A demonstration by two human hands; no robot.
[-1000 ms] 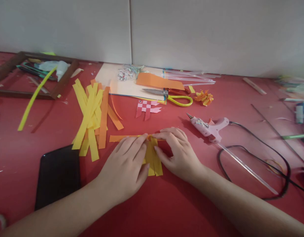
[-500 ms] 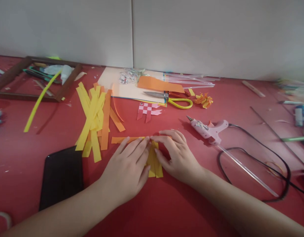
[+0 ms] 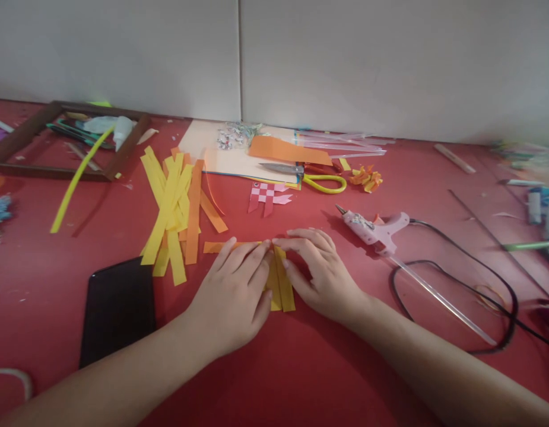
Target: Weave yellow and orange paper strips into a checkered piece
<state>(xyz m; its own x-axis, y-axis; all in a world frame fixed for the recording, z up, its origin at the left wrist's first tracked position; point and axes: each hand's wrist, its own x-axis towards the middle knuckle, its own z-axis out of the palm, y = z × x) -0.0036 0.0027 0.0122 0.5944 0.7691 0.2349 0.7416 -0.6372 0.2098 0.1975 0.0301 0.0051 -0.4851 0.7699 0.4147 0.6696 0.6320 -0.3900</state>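
Observation:
Both hands rest on the red table over a small weave of paper strips. My left hand (image 3: 233,290) lies flat with fingers stretched out, pressing on the yellow strips (image 3: 281,287) and the orange strip (image 3: 216,246) that runs out to the left. My right hand (image 3: 321,273) has its fingers curled down on the top of the same strips, fingertips meeting the left hand's. Most of the weave is hidden under the hands.
A pile of yellow and orange strips (image 3: 174,207) lies left, a black phone (image 3: 118,308) near it. Behind are a pink woven piece (image 3: 267,197), scissors (image 3: 305,175), paper sheets (image 3: 229,154). A pink glue gun (image 3: 376,228) with black cord (image 3: 456,284) lies right; a wooden frame (image 3: 56,142) at far left.
The hands stay on the strips, with the fingertips pressed slightly closer together. The view has shifted a little, so everything sits slightly further right and lower.

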